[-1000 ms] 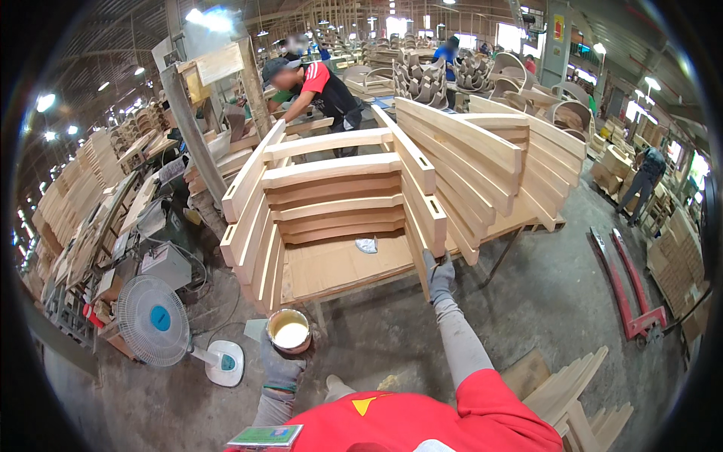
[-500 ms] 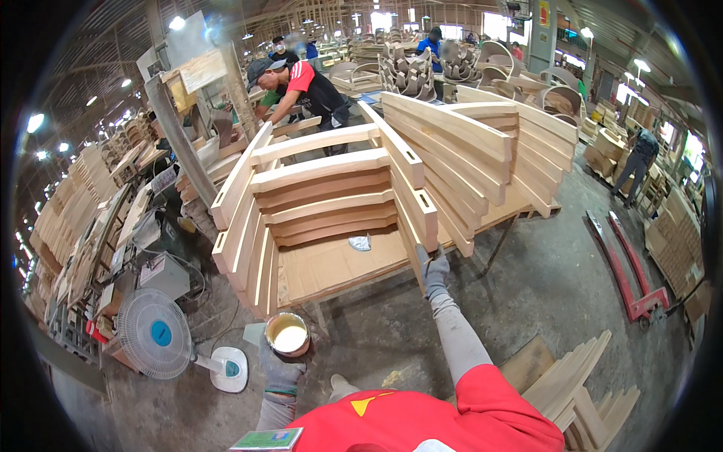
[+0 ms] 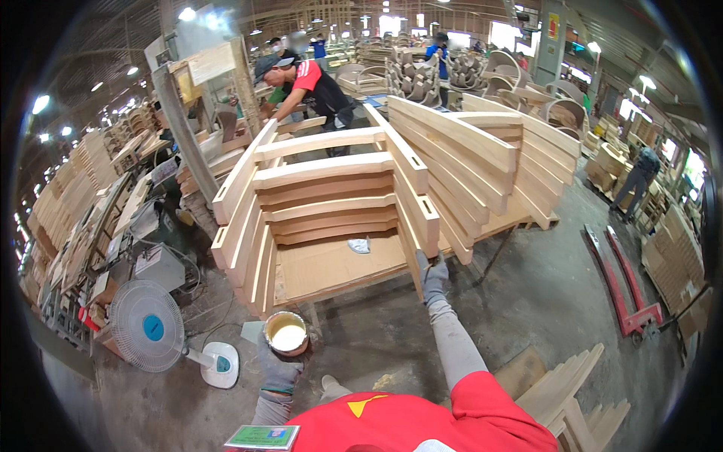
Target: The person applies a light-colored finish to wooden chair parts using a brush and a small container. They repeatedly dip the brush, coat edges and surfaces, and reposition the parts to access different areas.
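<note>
Holding a glue tin beside stacked curved wooden frames

Gripping a small round metal tin point(image 3: 286, 332) from below, the gloved left hand point(image 3: 279, 369) is keeping it level just off the near left corner of the wooden platform point(image 3: 331, 267). The tin's rim is shiny and its inside is filled with a smooth, pale yellowish liquid. The right hand point(image 3: 434, 277), in a grey knitted glove at the end of a grey sleeve, is reaching out to the near right corner of the stack of curved frames point(image 3: 331, 188) and is closing around the lower end of the front upright piece; whether it is holding a tool there cannot be told.

The frames are made of pale, bare, smooth-sanded wood, each a U-shaped bend of flat rails nested one inside the next, with rectangular slots cut into the right-hand ends. A small crumpled white cloth point(image 3: 360, 245) is lying on the platform's flat board, toward its right side inside the innermost frame. A second stack of long straight slats point(image 3: 497, 162) is leaning at the platform's far right corner.

On the dusty concrete floor point(image 3: 542, 301), a white pedestal fan point(image 3: 147, 325) with a round wire guard and blue centre is standing to the left, and a red pallet jack point(image 3: 625, 290) is lying to the right. A green-and-white rectangular card point(image 3: 262, 437) is showing at the bottom edge, against the red shirt. Another person in a red-and-black shirt point(image 3: 312, 90) is bending over the far edge.
</note>
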Demonstrator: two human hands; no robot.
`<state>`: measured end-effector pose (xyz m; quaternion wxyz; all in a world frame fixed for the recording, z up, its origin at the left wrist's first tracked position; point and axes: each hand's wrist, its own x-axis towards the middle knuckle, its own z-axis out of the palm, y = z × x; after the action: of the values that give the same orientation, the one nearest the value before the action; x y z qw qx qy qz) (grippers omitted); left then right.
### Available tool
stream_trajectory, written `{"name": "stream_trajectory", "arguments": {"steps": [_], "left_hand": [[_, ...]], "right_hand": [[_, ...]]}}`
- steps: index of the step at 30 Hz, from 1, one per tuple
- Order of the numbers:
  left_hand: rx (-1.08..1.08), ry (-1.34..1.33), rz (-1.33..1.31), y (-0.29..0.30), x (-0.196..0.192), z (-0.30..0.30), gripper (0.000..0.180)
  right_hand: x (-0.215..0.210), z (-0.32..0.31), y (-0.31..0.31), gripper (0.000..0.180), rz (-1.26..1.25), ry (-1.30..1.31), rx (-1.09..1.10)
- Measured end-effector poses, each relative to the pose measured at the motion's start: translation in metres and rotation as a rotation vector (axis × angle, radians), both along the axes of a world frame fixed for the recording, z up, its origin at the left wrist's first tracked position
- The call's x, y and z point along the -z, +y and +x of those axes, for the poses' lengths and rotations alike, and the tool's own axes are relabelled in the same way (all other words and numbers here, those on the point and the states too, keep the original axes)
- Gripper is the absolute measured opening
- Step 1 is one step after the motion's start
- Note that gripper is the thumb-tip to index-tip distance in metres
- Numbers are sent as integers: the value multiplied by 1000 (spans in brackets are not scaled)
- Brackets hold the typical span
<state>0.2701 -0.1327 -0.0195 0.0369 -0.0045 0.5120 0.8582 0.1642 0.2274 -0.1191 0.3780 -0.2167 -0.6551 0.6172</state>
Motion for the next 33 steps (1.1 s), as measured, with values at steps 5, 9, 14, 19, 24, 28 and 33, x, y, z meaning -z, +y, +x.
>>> {"name": "stream_trajectory", "arguments": {"steps": [5, 9, 14, 19, 24, 28, 33], "left_hand": [[81, -127, 218, -5, 14, -7, 43], [184, -320, 591, -17, 31, -14, 43], [22, -112, 256, -12, 30, -13, 41], [202, 10, 429, 0, -6, 0, 35], [248, 40, 450, 6, -28, 8, 40], [-28, 200, -287, 5, -12, 0, 39], [91, -312, 512, -9, 6, -11, 42]], "right_hand": [[0, -1, 2, 53, 23, -12, 20], [-2, -1, -1, 54, 43, -34, 12], [-6, 0, 1, 53, -42, 22, -48], [-11, 2, -8, 39, -20, 52, 22], [-10, 3, -4, 48, 9, -9, 3], [-4, 2, 2, 48, 5, 35, 8], [-5, 1, -6, 38, -63, 55, -34]]}}
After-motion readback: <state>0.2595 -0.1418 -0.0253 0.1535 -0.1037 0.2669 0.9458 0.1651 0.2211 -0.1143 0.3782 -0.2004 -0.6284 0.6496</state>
